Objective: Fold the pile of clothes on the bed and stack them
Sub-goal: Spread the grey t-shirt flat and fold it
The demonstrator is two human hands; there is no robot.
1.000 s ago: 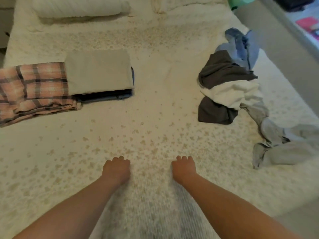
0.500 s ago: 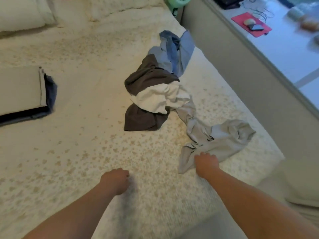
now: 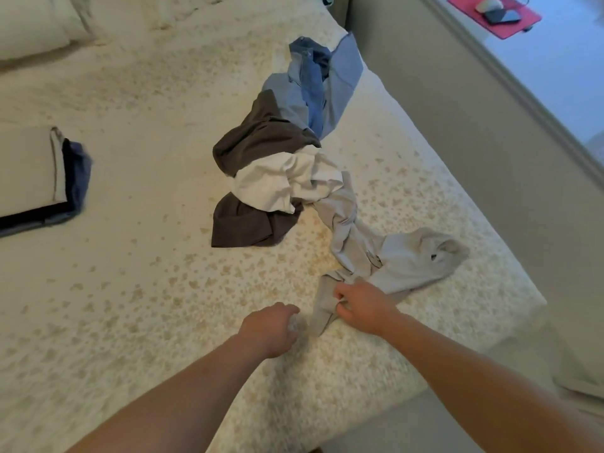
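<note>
Both hands have moved toward the grey garment (image 3: 385, 256) since half a second ago: the right hand (image 3: 362, 305), which then lay on its near corner, now pinches a fold of that corner between thumb and curled fingers, and the left hand (image 3: 271, 325) has slid right until it sits just beside the cloth's near tip. The left hand's fingers are curled under; its knuckles face the camera, and I cannot tell whether it has hold of any cloth.

The grey garment trails from the hands toward 1 o'clock, twisted in the middle, with its wider part spread out at 2 o'clock near the edge of the bed (image 3: 130, 289). Its far end touches the pile (image 3: 277, 158) at 12 o'clock. In that pile a white piece (image 3: 281, 181) lies across a dark brown piece (image 3: 251, 223), and a blue piece (image 3: 320, 86) is bunched at the far end.

At 10 o'clock, well apart from the pile, the stack (image 3: 29, 171) of folded clothes lies flat, a beige piece on top with dark blue layers showing beneath. A pillow (image 3: 29, 24) is at 11 o'clock. At 2 o'clock, beyond the bed, a counter (image 3: 572, 60) carries a red mat (image 3: 519, 21) with a mouse (image 3: 488, 4) on it.
</note>
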